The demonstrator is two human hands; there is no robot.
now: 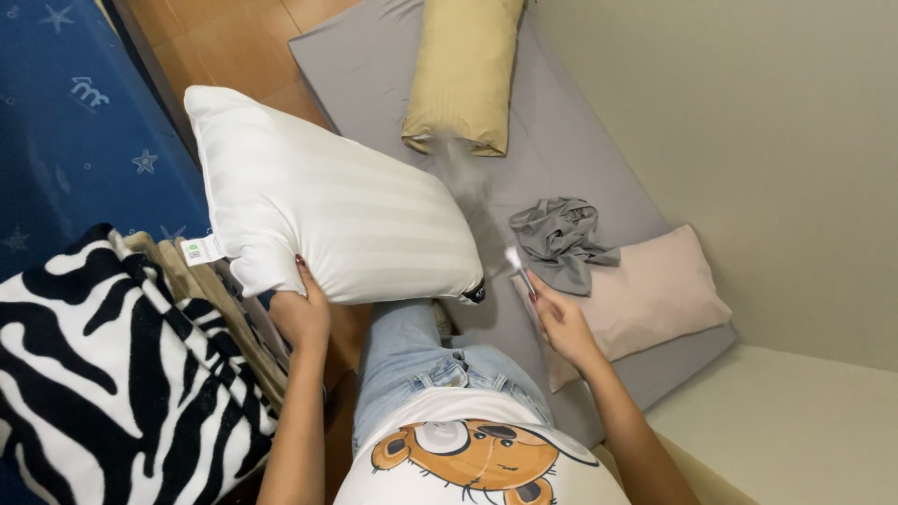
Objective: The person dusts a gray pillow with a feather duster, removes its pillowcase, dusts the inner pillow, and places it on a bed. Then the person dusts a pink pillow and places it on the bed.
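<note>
My left hand (301,316) grips the lower edge of a plump white striped pillow (327,201) and holds it up in front of me, tilted, with a small tag at its left corner. My right hand (559,318) is closed on a small slim sprayer (517,265) with a white tip, most of it hidden by my fingers. A pale mist (468,178) hangs between the tip and the pillow's right side. A small dark object (474,294) shows at the pillow's lower right corner; I cannot tell what it is.
A grey mattress (580,131) lies on the wooden floor (224,42) against a cream wall. On it are a yellow pillow (463,70), a crumpled grey cloth (559,241) and a pink pillow (655,290). A zebra blanket (103,374), folded beige cloths (201,281) and blue starred bedding (75,131) are at left.
</note>
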